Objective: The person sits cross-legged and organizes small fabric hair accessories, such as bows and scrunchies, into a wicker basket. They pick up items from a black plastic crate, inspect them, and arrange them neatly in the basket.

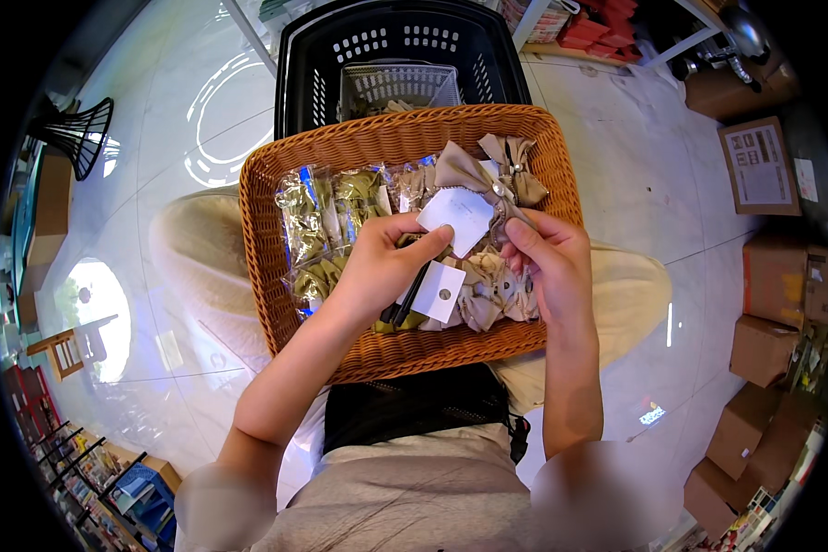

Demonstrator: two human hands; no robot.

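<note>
Over a brown wicker basket (265, 276) on my lap, my left hand (388, 264) pinches a blank-looking white card (460, 217) between thumb and fingers. The card sits against a beige fabric bow hair tie (460, 169) with pearl-like beads. My right hand (554, 259) has its thumb and fingertips closed on the bow's gathered fabric, beside the card's right edge. Below my left fingers lie a second white card (439, 291) with a dark round mark and some black elastic bands (408, 296). Cream bows (483, 299) rest under my hands, and another beige bow (517, 168) lies at the far right.
Clear-wrapped olive fabric pieces (308, 216) fill the basket's left side. Beyond the basket stands a black plastic crate (308, 69) holding a silver mesh basket (397, 75). Cardboard boxes (771, 285) line the right side, and a wooden stool-like piece (63, 354) is at left.
</note>
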